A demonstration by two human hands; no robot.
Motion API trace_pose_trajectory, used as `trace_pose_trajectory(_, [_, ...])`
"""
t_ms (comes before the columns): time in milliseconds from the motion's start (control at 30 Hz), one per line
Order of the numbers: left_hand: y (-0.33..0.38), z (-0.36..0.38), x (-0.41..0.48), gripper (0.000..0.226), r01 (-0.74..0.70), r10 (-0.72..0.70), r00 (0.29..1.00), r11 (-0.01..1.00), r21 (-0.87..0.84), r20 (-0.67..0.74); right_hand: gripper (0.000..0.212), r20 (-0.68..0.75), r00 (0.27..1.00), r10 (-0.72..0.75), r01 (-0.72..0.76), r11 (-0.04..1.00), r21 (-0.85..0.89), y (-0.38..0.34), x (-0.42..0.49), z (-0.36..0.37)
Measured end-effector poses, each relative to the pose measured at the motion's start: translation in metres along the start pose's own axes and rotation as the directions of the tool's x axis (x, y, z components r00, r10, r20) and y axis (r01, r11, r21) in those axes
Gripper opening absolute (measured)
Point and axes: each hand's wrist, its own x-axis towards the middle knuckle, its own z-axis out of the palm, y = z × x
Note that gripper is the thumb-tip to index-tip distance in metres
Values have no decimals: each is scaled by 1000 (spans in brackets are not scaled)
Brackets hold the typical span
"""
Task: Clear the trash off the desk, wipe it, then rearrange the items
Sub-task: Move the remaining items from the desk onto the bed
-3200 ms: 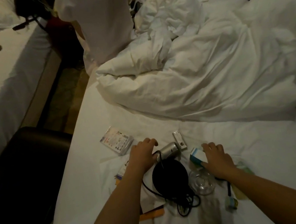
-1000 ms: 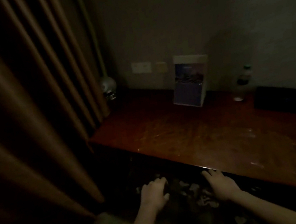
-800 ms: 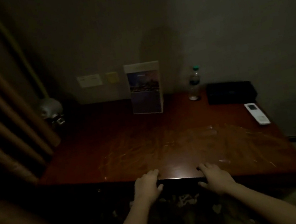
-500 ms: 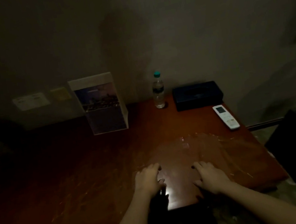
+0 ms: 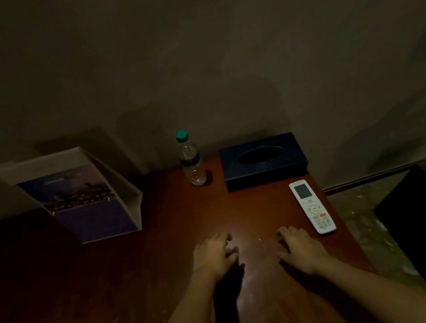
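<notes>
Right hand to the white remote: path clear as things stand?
Probably yes. The right hand is open and empty over the desk, just left of the remote, with bare wood between them. The tissue box sits farther back, out of the way.

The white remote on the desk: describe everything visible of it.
The white remote is a slim, plastic-looking bar with a small grey screen at its far end and button rows below, some reddish. It lies flat, face up, near the right edge of the desk, pointing roughly away from the viewer. Only the desk touches it: the dark tissue box sits behind it and the right hand lies to its left, both apart.
</notes>
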Motion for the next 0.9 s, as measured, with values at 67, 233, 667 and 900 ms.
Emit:
trace_pose_trajectory(67, [4, -2, 18, 35, -13, 13, 1000, 1000, 10, 27, 51, -26, 1000, 10, -10, 1000, -3, 6, 12, -4])
trace_pose_trajectory(233, [16, -1, 55, 35, -71, 70, 996, 997, 29, 56, 50, -123, 990, 71, -75, 997, -31, 26, 41, -18])
trace_pose_trajectory(667, [65, -31, 184, 99, -223, 238, 971, 943, 246, -32, 85, -181, 876, 446, -454, 891, -2, 66, 90, -19])
trace_pose_trajectory(900, [90, -21, 215, 79, -115, 96, 991, 964, 240, 88, 97, -115, 853, 510, -475, 848, 238, 73, 82, -13])
